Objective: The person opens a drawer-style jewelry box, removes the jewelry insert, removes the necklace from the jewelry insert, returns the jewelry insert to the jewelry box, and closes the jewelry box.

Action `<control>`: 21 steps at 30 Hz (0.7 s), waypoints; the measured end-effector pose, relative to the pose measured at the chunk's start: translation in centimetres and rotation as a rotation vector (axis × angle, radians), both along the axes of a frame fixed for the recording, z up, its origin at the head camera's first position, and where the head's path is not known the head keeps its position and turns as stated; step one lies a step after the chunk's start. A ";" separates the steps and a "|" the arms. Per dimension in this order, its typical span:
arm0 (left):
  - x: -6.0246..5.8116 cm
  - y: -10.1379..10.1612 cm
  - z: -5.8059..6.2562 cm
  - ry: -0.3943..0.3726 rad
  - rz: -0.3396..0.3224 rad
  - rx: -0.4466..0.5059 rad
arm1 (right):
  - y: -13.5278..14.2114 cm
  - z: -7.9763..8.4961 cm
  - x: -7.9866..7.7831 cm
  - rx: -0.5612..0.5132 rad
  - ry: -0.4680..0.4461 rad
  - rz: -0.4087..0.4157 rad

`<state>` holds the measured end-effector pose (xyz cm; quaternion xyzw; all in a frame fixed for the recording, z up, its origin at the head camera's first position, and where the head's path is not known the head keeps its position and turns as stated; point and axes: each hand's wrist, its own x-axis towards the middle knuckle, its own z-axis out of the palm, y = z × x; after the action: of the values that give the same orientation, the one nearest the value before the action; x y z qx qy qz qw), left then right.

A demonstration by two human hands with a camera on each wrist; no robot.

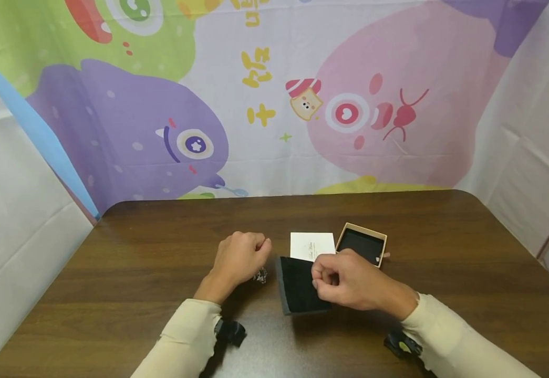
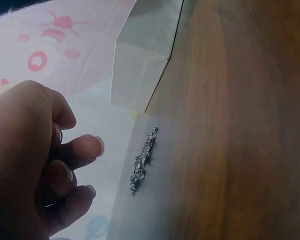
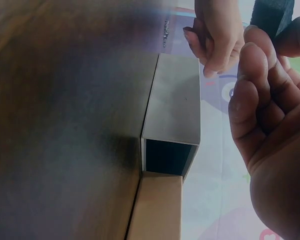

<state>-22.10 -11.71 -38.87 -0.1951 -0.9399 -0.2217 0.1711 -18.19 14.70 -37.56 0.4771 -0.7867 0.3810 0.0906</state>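
A thin square black pad [image 1: 298,289] is tilted above the table, its side edge turned toward the left hand. The right hand [image 1: 354,278] pinches it at its right side; in the right wrist view a dark corner of the pad [image 3: 272,17] shows between thumb and fingertips. The left hand [image 1: 241,260] hovers over a silvery beaded chain, perhaps a bracelet [image 1: 260,275], with its fingers loosely curled and nothing in them. In the left wrist view the chain [image 2: 144,162] lies in a line on the tabletop, apart from the left fingers.
A white box sleeve with small print [image 1: 309,242] lies behind the pad, its open end facing right [image 3: 170,157]. Touching or close beside it is a tan box tray [image 1: 365,229] with a black inside and a small ribbon tab. A cartoon-print cloth [image 1: 274,157] hangs behind the table.
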 end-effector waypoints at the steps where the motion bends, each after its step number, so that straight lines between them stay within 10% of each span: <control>1: 0.0 0.0 0.0 -0.008 0.001 0.006 | 0.0 0.0 0.0 0.000 0.003 -0.001; 21: 0.0 0.0 -0.2 -0.121 0.024 0.049 | 0.0 0.0 -0.1 -0.040 0.047 0.027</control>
<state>-22.10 -11.68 -39.06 -0.1661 -0.9451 -0.2540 0.1215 -18.26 14.66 -37.55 0.4945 -0.7701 0.3867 0.1137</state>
